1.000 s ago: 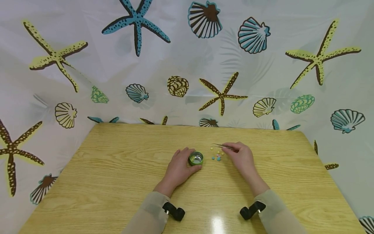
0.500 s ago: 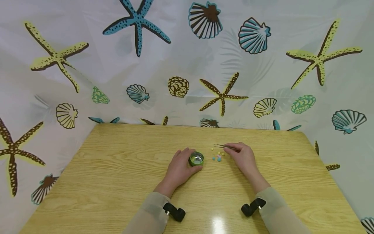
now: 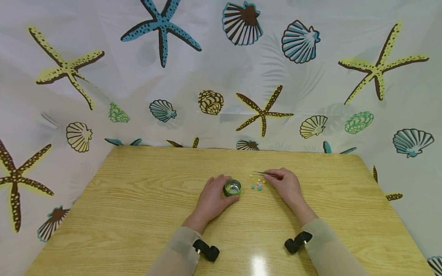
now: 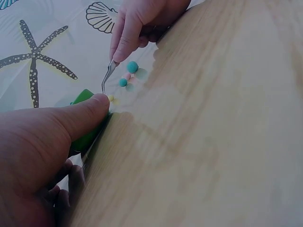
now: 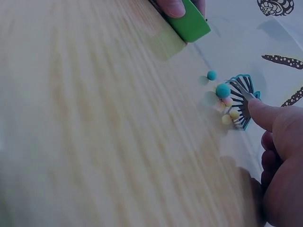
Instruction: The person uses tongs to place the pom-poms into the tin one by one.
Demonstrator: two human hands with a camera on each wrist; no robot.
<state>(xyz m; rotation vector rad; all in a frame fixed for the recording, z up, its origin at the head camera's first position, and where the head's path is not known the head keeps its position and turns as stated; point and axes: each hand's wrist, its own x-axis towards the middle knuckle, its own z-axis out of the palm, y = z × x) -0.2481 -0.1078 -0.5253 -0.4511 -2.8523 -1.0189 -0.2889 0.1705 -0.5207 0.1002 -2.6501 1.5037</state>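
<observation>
In the head view my left hand (image 3: 215, 197) curls round a small round green tin (image 3: 233, 187), its thumb along the near side. The tin stands upright, with a shiny inside and something yellowish in it. My right hand (image 3: 286, 185) pinches a pair of thin metal tweezers (image 3: 265, 173). Their bent tips point left, close to a lone yellow bead (image 3: 251, 176); whether they touch it I cannot tell. Between the hands lie several small beads: blue (image 3: 259, 188), pink (image 3: 259, 184) and yellow (image 3: 264, 182). The right wrist view shows the green tin (image 5: 193, 23) beyond the blue bead (image 5: 223, 91).
Everything stands on a wood-grain table (image 3: 138, 207). Behind it and at both sides hangs a white curtain (image 3: 193, 73) printed with starfish and shells. Each sleeve carries a black wrist mount, the left mount (image 3: 206, 250) and the right mount (image 3: 298, 242).
My right hand, with the tweezers, has shifted slightly, and the tweezer tips have come down nearer the lone yellow bead. My left hand and the tin have stayed in place.
</observation>
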